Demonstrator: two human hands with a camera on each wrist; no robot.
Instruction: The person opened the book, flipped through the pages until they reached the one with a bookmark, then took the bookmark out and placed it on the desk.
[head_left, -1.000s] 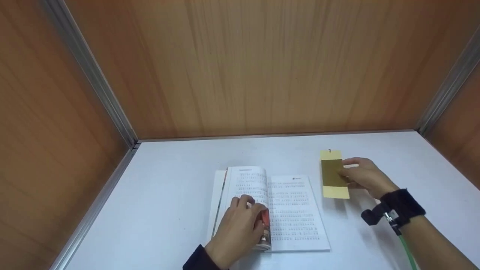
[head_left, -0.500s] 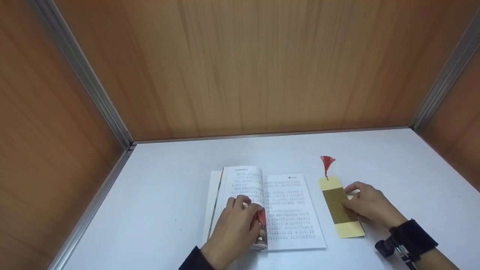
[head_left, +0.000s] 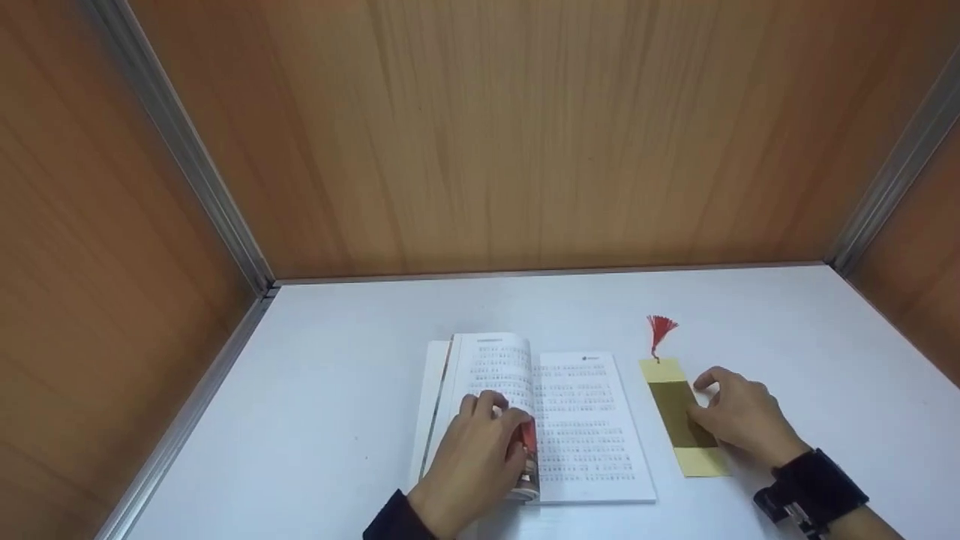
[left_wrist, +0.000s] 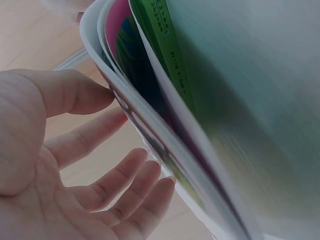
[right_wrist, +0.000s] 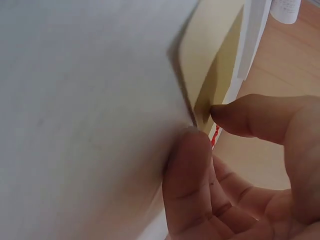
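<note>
Item: open book point(head_left: 555, 420), flat on the table point(head_left: 337, 390); your left hand point(head_left: 472, 465) grips its curled left pages. Item: gold bookmark point(head_left: 682, 420), just right of the book; your right hand point(head_left: 739, 420) pinches its edge. Lift it by that edge, keeping the book held open.

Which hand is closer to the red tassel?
Right. The right hand rests on the bookmark, just below the red tassel; the left hand holds the open book, farther away.

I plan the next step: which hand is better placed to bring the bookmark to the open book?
Probably the right hand: its fingertips already touch the edge of the gold bookmark beside the open book. The left hand is occupied, holding the pages open.
</note>
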